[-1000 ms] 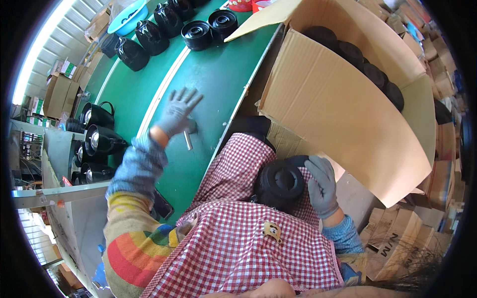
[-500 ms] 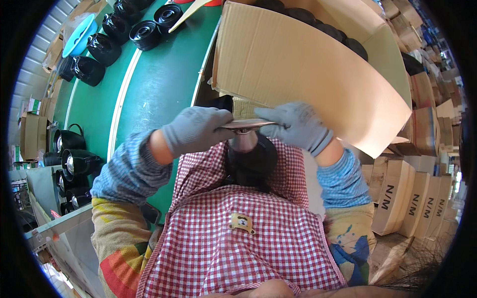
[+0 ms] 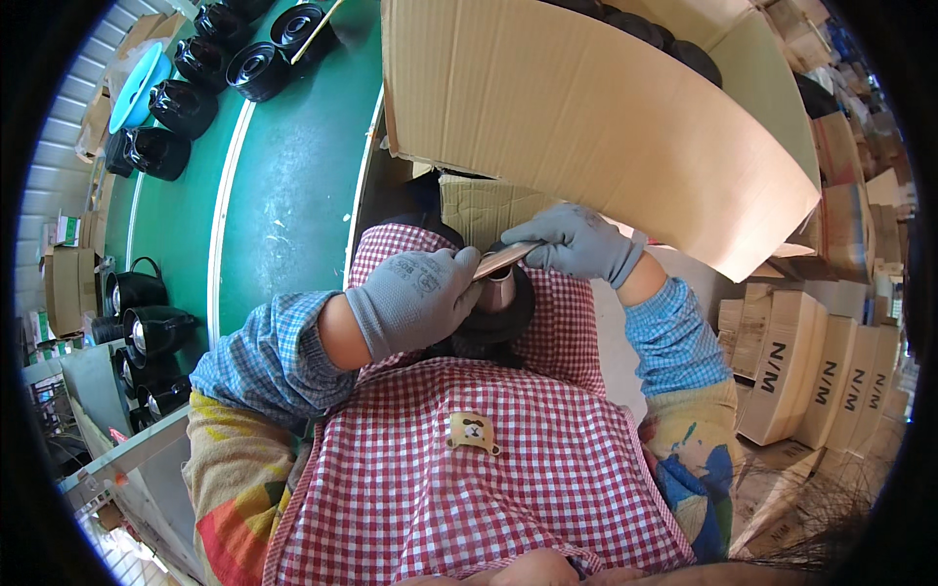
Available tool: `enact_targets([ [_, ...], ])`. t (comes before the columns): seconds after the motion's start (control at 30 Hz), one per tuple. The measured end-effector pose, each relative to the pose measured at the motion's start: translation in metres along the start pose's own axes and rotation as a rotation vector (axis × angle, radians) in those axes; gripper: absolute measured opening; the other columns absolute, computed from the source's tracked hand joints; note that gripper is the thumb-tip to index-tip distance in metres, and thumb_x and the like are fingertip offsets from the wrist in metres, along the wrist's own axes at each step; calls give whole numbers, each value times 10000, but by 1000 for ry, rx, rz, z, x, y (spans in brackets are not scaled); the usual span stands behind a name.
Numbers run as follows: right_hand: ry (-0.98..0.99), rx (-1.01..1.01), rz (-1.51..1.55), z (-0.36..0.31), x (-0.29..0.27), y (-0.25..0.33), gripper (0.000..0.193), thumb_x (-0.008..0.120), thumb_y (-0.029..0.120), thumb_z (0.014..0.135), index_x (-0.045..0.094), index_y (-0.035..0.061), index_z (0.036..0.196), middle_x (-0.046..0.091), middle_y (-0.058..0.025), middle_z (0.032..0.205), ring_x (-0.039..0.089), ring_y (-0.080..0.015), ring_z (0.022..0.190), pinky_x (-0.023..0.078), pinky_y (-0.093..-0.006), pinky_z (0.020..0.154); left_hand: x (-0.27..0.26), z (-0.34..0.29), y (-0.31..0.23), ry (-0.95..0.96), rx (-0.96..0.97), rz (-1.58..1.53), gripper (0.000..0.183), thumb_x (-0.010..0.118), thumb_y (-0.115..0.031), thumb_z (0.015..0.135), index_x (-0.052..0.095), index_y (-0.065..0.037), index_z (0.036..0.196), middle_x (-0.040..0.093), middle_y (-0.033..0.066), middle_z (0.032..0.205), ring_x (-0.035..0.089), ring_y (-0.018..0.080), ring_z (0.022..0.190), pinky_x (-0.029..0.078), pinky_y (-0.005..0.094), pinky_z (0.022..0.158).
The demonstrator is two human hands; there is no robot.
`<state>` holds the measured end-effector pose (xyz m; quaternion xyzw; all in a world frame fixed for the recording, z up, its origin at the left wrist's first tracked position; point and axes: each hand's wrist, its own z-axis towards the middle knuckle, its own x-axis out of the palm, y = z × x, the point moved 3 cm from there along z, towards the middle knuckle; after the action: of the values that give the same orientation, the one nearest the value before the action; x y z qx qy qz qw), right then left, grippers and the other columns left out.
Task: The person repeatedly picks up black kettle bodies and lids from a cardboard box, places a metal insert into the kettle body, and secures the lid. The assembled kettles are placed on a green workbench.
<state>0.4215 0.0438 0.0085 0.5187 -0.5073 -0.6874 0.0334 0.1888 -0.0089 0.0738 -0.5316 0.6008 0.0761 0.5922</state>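
Both my hands wear grey knitted gloves. A flat, narrow metal bar (image 3: 505,259) is gripped between them, slanting from near left to far right. My left hand (image 3: 418,298) closes around its near end, and my right hand (image 3: 578,242) pinches the far end. Beneath the bar stands the silvery metal neck (image 3: 496,292) of a black rounded vessel (image 3: 500,325), which sits between my knees against the checked apron (image 3: 469,488). Whether the bar is engaged with the neck or only resting over it I cannot tell. My left glove hides part of the vessel.
A large open cardboard box (image 3: 596,137) with dark round pieces inside rises just beyond my right hand. On the left runs a green worktable (image 3: 293,186) with black pots (image 3: 184,107), black round parts (image 3: 256,70) and a blue basin (image 3: 140,88). Stacked cartons (image 3: 779,376) stand at the right.
The bar has gone from nearly level across the view to slanted, its left end swinging nearer my body. My left hand has come nearer and rightward with it; both hands keep their grip.
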Motion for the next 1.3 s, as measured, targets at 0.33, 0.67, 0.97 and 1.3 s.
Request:
enact_targets([
  [0.33,133,-32,-120,14,-7,6,301,705,331,914,732,152,1154,735,-129,1005,694,-350,938,540,-468,830,12,-11,-14,-132,39,299,332,559,-227,1009,541,47,1194,650,188,750,681,352,623,534,445,539],
  [0.67,426,176,-575,20,-1,41,332,673,328,911,636,69,1116,717,-159,1053,695,-351,970,555,-479,814,4,6,-10,154,-39,-92,251,538,-206,1020,519,30,1104,686,216,790,701,394,703,552,474,597],
  [0.97,-15,-45,-590,-25,19,51,864,697,319,868,302,-6,1564,380,-254,1562,421,-408,1408,349,-493,1168,-2,4,-11,202,-92,-99,226,540,-191,1022,512,18,1102,688,222,800,717,397,739,565,477,629],
  [1.3,151,-90,-847,-13,-7,123,573,612,271,937,523,-37,1412,634,-178,1293,665,-266,1066,585,-369,682,4,6,-3,176,46,-103,207,534,-157,1007,518,35,1083,691,222,801,706,402,719,565,469,630],
])
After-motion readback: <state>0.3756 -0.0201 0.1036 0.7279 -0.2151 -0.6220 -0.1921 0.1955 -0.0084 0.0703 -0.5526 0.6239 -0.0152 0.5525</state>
